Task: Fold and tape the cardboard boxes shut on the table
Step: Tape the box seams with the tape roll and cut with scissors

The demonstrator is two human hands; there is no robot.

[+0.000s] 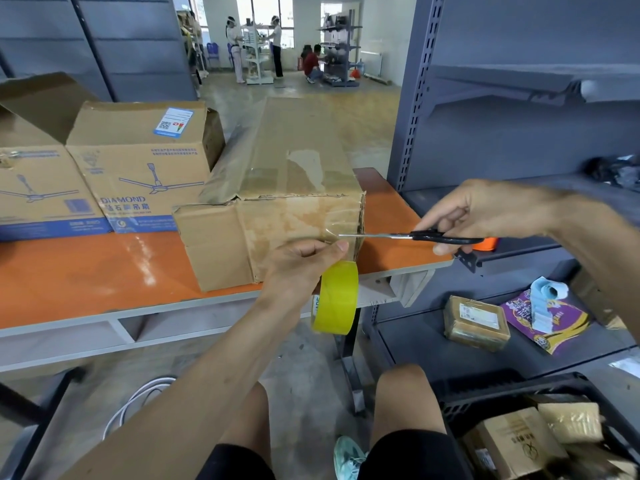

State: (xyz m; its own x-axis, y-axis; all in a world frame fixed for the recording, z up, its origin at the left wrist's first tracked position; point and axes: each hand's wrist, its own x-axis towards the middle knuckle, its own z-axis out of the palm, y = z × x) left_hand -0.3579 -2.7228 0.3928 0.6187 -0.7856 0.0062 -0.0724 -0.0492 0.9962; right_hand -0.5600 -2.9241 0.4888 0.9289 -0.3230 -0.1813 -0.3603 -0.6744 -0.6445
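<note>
Holding scissors [415, 236] and tape roll [337, 299] at closed box [277, 188].

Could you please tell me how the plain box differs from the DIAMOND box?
The plain box is bare and creased; the DIAMOND box has blue fan print and a label. The plain box carries clear tape; none shows on the DIAMOND box. Both are cardboard on the table.

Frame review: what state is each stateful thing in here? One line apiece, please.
plain box: flaps folded down, taped, lying on orange table.
tape roll: pinched by left hand, strip running up to plain box.
scissors: gripped by right hand, tips at the strip.
left fan box: one flap raised.
middle fan box: top flaps down.
</note>
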